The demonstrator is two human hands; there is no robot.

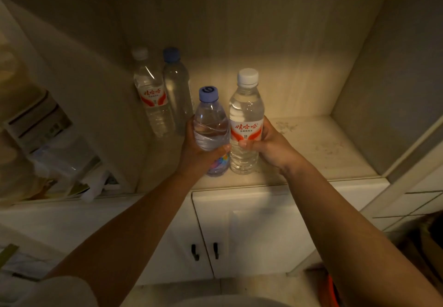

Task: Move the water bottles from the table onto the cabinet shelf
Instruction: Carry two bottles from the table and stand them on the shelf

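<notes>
Two water bottles stand side by side at the front of the cabinet shelf (323,144), touching: the blue-capped bottle (211,124) gripped round its middle by the left hand (194,148), the white-capped bottle (245,124) held at its label by the right hand (268,146). Both look full, so fairly heavy, and their thin walls would likely dent under a squeeze; mid-body is a sound place to hold them. Two more bottles (163,96) stand further back. The pale shelf is dimly lit, with closed cabinet doors (251,235) below.
</notes>
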